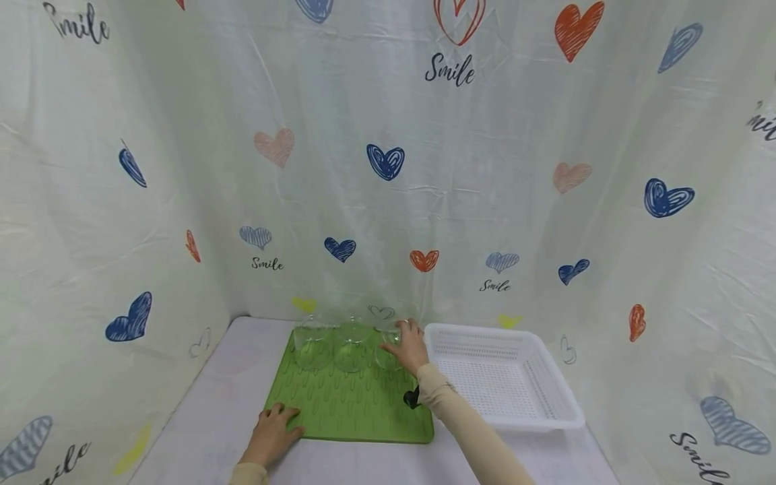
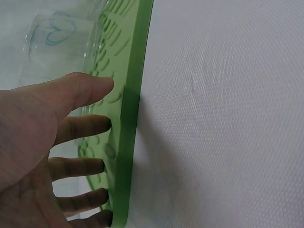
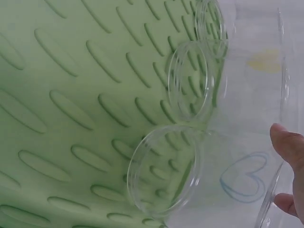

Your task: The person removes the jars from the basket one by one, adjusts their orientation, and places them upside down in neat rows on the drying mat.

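Observation:
Three clear drinking glasses stand in a row at the back of a green ridged mat (image 1: 351,414): a left glass (image 1: 312,349), a middle glass (image 1: 349,353) and a right glass (image 1: 386,357). My right hand (image 1: 409,348) holds the right glass near its top. In the right wrist view, the thumb (image 3: 287,142) and one finger show at that glass's upper end, its round base on the mat; the other fingers are out of frame. My left hand (image 1: 275,432) rests at the mat's front left corner, fingers spread and nearly straight over the edge.
Right of the mat sits a white perforated plastic basket (image 1: 566,397) on the white-covered table (image 1: 212,397). Close behind hangs a pale curtain (image 1: 339,195) printed with hearts and the word Smile; it also encloses both sides. A small black object (image 1: 411,398) shows by the right wrist.

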A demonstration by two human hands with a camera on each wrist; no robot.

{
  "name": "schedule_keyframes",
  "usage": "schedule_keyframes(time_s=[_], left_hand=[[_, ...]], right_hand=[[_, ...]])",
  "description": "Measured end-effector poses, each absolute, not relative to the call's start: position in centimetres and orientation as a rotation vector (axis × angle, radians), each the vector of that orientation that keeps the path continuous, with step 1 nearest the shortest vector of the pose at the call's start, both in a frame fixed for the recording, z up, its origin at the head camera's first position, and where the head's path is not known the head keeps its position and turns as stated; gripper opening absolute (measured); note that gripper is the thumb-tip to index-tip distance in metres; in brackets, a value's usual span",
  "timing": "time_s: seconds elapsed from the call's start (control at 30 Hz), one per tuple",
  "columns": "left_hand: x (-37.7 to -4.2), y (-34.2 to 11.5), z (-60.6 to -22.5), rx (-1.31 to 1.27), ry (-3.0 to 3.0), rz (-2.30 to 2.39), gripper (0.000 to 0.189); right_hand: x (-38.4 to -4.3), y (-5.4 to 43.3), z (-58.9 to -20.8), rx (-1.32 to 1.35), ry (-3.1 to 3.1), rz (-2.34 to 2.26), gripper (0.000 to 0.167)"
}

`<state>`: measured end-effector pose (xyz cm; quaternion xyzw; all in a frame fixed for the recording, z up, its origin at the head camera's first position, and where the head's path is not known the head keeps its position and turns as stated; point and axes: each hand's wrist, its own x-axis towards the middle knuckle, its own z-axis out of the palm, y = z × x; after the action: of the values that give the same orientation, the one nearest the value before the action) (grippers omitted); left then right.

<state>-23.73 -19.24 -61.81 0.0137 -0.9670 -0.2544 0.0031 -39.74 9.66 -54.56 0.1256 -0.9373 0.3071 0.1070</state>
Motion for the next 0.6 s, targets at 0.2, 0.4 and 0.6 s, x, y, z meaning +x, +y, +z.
schedule_keyframes(time_s=[0.2, 0.4, 0.6], left_hand=[[-23.5, -18.9, -61.5, 0.019, -3.011, -0.796, 0.046], [-23.5, -19.0, -61.3, 0.012, -3.007, -0.777, 0.045], [-23.4, -18.9, -61.5, 0.013, -2.981, -0.748, 0.045]], right_hand=[[-39.9, 10.0, -55.3, 0.373, -2.754, 0.754, 0.062], [-39.9, 9.8, -55.4, 0.39, -2.876, 0.623, 0.077], [-40.0, 9.4, -55.8, 0.404, -2.891, 0.5, 0.086]])
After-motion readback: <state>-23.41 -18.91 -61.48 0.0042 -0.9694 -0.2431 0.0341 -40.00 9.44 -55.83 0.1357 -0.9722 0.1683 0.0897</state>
